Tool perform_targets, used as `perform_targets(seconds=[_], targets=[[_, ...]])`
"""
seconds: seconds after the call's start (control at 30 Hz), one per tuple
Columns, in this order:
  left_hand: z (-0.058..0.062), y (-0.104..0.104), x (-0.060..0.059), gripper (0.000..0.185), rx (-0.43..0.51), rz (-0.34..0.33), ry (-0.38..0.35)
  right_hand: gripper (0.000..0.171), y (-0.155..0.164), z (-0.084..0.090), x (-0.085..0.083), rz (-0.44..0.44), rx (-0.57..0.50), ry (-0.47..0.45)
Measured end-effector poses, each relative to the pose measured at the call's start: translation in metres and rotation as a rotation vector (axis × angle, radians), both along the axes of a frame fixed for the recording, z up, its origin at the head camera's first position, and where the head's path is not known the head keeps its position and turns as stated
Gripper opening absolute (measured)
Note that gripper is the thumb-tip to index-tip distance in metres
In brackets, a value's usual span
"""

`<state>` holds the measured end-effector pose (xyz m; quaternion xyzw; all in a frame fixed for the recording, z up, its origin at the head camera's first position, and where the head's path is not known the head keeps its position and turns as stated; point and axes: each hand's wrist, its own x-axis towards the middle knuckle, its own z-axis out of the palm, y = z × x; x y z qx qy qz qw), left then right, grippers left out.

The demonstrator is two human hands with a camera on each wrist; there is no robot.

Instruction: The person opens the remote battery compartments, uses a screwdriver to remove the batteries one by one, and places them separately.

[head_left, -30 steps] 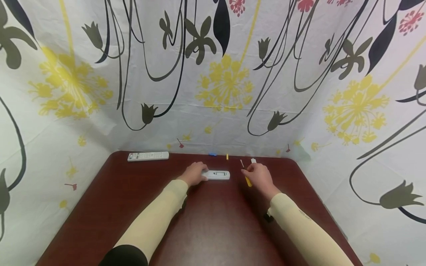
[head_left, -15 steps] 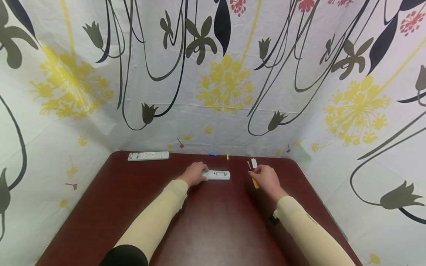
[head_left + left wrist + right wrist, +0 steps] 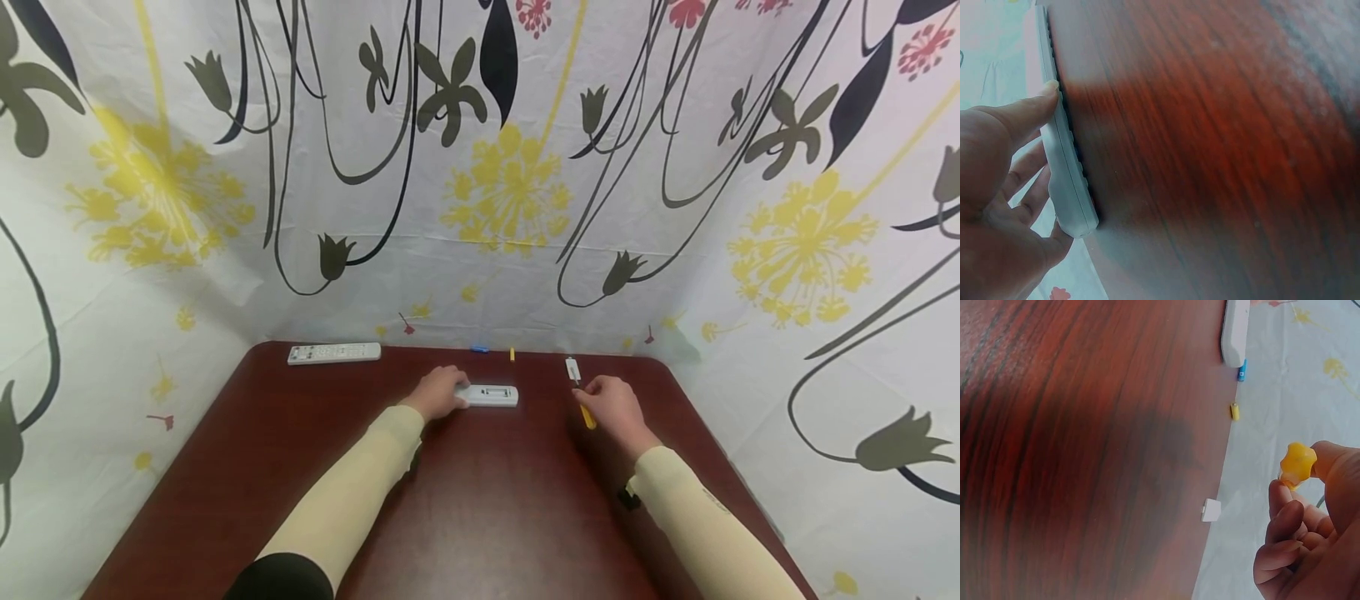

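My left hand (image 3: 437, 392) grips one end of a white remote control (image 3: 495, 396) lying back up on the table, its battery slot open. In the left wrist view the thumb is on one long side of the remote control (image 3: 1067, 159) and fingers are on the other; its buttons face the tabletop. My right hand (image 3: 615, 410) pinches a screwdriver by its yellow handle (image 3: 587, 417). That handle's end (image 3: 1298, 461) points at the right wrist camera, hiding the shaft there. Just beyond the right fingertips lies a small white battery cover (image 3: 573, 369).
A second white remote control (image 3: 334, 353) lies buttons up at the back left of the dark red wooden table (image 3: 480, 508). Near the back edge are a blue battery (image 3: 479, 349) and a yellow battery (image 3: 512, 354). A flowered curtain (image 3: 420, 317) hangs close behind.
My right hand has moved right and slightly nearer with the screwdriver, uncovering the battery cover. The left hand and the gripped remote control have stayed in place.
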<state>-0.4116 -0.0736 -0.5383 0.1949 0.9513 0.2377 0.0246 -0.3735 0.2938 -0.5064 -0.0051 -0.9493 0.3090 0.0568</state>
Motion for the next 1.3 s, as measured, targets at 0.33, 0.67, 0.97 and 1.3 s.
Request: perform_targets(seconds=[0.33, 0.67, 0.97, 1.3], targets=[[-0.001, -0.001, -0.001, 0.032, 0.008, 0.0, -0.002, 0.036, 0.006, 0.0, 0.001, -0.005, 0.008, -0.005], [0.0, 0.001, 0.0, 0.032, 0.004, 0.001, 0.002, 0.035, 0.015, -0.002, 0.003, -0.012, -0.001, -0.01], [0.002, -0.001, 0.0, 0.032, 0.005, -0.001, -0.006, 0.036, 0.02, -0.003, 0.001, -0.002, 0.0, -0.017], [0.001, 0.0, 0.001, 0.032, 0.004, -0.005, -0.003, 0.036, 0.02, -0.008, 0.002, -0.016, 0.021, -0.019]])
